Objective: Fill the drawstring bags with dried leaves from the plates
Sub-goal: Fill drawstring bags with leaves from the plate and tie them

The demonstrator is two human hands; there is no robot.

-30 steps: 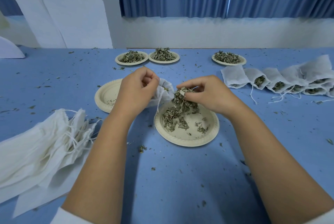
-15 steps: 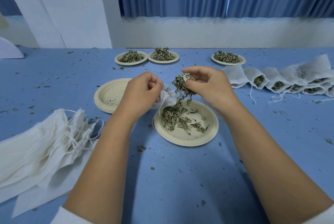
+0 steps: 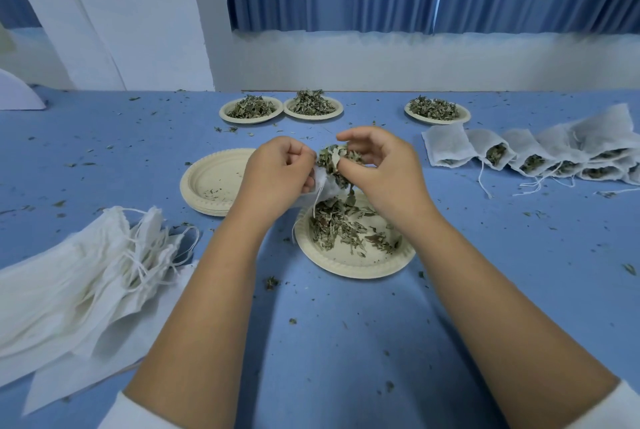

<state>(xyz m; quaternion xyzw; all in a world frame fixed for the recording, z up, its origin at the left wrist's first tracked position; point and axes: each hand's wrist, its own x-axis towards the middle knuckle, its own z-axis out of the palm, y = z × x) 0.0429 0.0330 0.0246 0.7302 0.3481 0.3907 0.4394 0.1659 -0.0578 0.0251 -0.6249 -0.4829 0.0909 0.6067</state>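
Note:
My left hand [image 3: 277, 174] grips a white drawstring bag [image 3: 325, 188] by its mouth, just above the near plate [image 3: 349, 264], which holds scattered dried leaves [image 3: 336, 224]. My right hand [image 3: 379, 174] pinches a bunch of dried leaves [image 3: 334, 160] right at the bag's opening. The bag's string hangs down toward the plate. Most of the bag is hidden behind my hands.
A stack of empty plates [image 3: 211, 182] sits left of my hands. Three plates of leaves [image 3: 251, 110] [image 3: 313, 106] [image 3: 436, 111] line the far edge. Filled bags [image 3: 533, 155] lie in a row at right; empty bags [image 3: 79, 272] are piled at left. Leaf crumbs dot the blue table.
My right hand lifted a pinch of leaves off the near plate and carried it left to the mouth of the bag, which my left hand kept holding.

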